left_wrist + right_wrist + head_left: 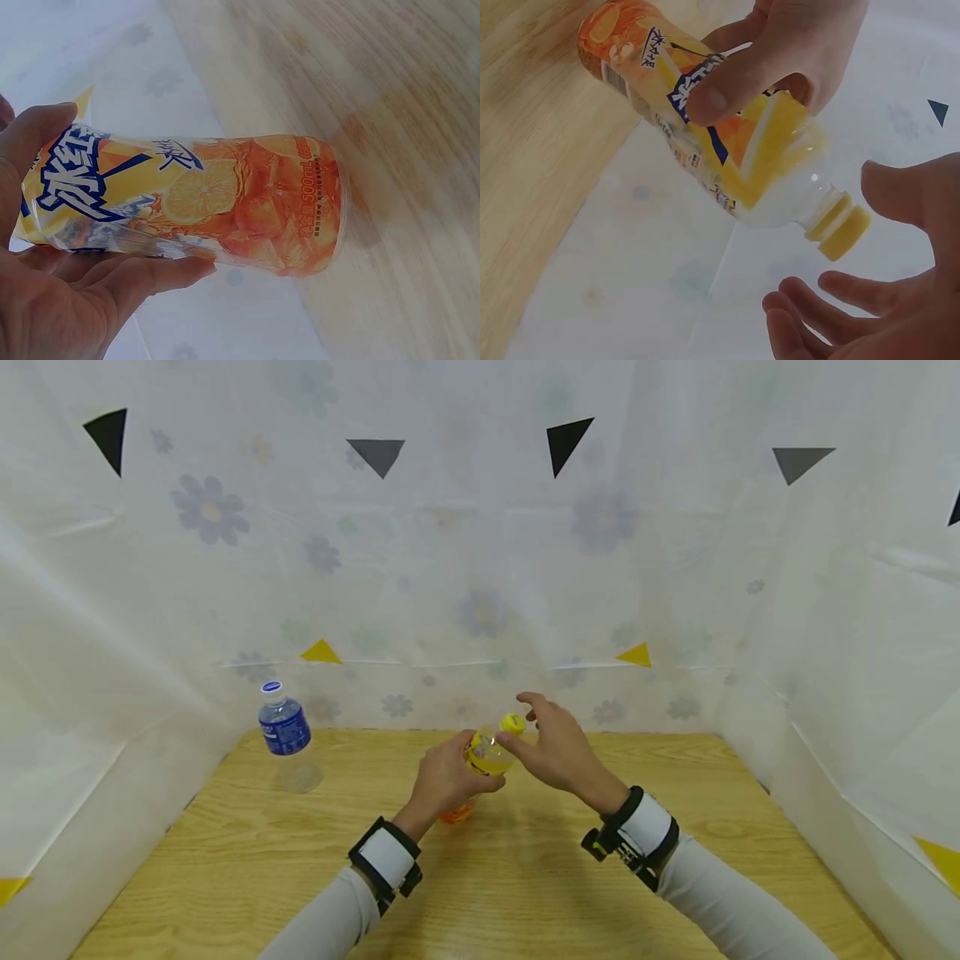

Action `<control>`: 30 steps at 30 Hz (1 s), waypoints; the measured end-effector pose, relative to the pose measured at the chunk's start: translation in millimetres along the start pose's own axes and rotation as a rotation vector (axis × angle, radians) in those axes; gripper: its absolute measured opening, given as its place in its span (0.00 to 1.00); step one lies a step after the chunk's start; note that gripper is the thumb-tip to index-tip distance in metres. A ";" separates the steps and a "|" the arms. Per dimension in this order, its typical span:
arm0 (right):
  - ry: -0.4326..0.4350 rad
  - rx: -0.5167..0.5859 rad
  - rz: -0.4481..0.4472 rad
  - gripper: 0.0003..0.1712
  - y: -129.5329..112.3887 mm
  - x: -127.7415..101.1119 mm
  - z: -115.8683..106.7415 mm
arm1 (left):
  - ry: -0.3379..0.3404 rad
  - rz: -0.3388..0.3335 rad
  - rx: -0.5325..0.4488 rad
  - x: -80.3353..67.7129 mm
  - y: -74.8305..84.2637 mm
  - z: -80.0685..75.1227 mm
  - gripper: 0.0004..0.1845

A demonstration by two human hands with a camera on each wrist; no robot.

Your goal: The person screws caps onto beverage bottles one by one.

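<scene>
My left hand (pixel 444 774) grips a plastic drink bottle (pixel 255 202) round its upper half, fingers on one side and thumb on the other. Its label is yellow and orange with ice cubes and lemon slices, and the bottle leans over the table with its neck toward my right hand. A yellow cap (pixel 845 234) sits on the neck, a yellow ring just beneath it. Around the cap, my right hand (pixel 558 747) hovers with fingers spread and loosely bent. In the right wrist view, thumb and fingers stand apart from the cap on either side.
A second clear bottle (pixel 285 727) with a blue label and white-and-blue cap stands at the table's back left. The wood-grain table (pixel 480 893) meets a white flowered sheet (pixel 480 543) at the back; more white sheeting hangs at both sides.
</scene>
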State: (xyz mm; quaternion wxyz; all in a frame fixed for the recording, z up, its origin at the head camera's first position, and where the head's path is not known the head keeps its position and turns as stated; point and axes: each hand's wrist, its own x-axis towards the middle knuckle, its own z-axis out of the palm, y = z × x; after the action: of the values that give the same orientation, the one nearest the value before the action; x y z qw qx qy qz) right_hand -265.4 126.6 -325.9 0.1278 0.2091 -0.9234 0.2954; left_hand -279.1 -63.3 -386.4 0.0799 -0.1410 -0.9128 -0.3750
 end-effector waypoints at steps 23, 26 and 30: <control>0.042 0.043 -0.130 0.19 -3.0 -3.6 -1.1 | -0.002 0.009 -0.007 1.0 0.5 3.1 0.35; 0.046 0.035 -0.107 0.16 -3.3 -3.3 -0.7 | -0.001 0.010 -0.003 1.0 0.5 3.4 0.36; 0.057 0.030 -0.064 0.13 -2.2 -2.5 0.9 | -0.001 0.010 0.000 0.5 0.8 3.6 0.36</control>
State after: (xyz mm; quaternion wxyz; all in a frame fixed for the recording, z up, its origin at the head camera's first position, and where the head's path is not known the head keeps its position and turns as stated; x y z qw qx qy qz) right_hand -262.3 125.3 -326.5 0.1604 0.2321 -0.9076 0.3110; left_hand -279.5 -60.0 -388.3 0.0813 -0.1456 -0.9121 -0.3745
